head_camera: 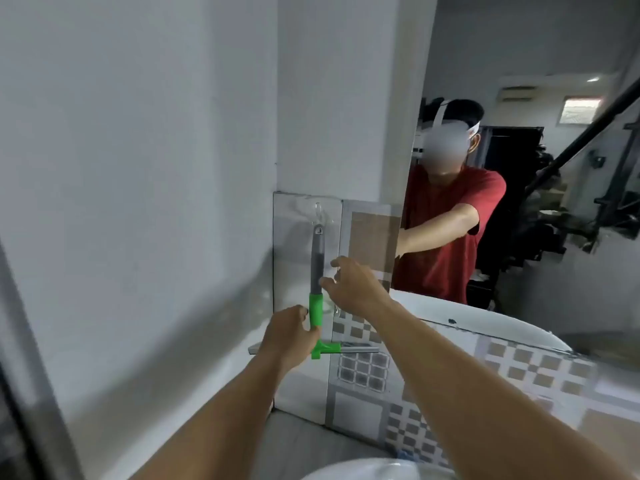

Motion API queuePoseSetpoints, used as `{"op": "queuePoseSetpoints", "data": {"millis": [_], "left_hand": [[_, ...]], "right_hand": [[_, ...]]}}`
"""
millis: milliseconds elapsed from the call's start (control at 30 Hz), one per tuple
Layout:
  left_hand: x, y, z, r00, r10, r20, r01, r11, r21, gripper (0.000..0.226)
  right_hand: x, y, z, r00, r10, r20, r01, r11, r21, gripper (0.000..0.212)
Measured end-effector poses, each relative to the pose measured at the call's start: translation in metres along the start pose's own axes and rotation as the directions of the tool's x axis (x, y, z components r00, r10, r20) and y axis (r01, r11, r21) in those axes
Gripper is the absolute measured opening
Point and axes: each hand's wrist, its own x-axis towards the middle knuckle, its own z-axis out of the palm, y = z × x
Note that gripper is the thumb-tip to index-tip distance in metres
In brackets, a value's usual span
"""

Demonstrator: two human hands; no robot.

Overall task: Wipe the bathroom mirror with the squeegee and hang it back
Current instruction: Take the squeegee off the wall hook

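The squeegee (316,271) has a grey handle, a green lower grip and a blade at the bottom; its top hole sits at a clear hook (318,211) on the tiled wall. My left hand (289,336) grips the green part near the blade. My right hand (349,287) hovers beside the grey handle with fingers spread, holding nothing. The mirror (540,202) fills the right side and reflects a person in a red shirt.
A white wall (138,168) closes off the left. Patterned tiles (450,393) run below the mirror. A white basin rim (367,471) shows at the bottom edge. A white curved ledge (485,323) lies under the mirror.
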Motion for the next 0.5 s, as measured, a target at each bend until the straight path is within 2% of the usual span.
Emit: {"op": "queuePoseSetpoints", "data": {"millis": [133, 233, 500], "left_hand": [[0.009, -0.003, 0.007, 0.998, -0.052, -0.027, 0.048, 0.991, -0.126, 0.019], [0.014, -0.006, 0.012, 0.997, -0.05, -0.062, 0.037, 0.98, -0.194, 0.014], [0.005, -0.004, 0.013, 0.997, -0.041, -0.071, 0.022, 0.966, -0.258, 0.017]], "right_hand": [[0.012, -0.007, 0.022, 0.998, 0.056, -0.017, -0.052, 0.98, 0.19, 0.048], [0.017, -0.007, 0.032, 0.992, 0.091, -0.082, -0.062, 0.953, 0.297, 0.037], [0.009, -0.008, 0.029, 0.989, 0.103, -0.11, -0.056, 0.927, 0.37, 0.032]]}}
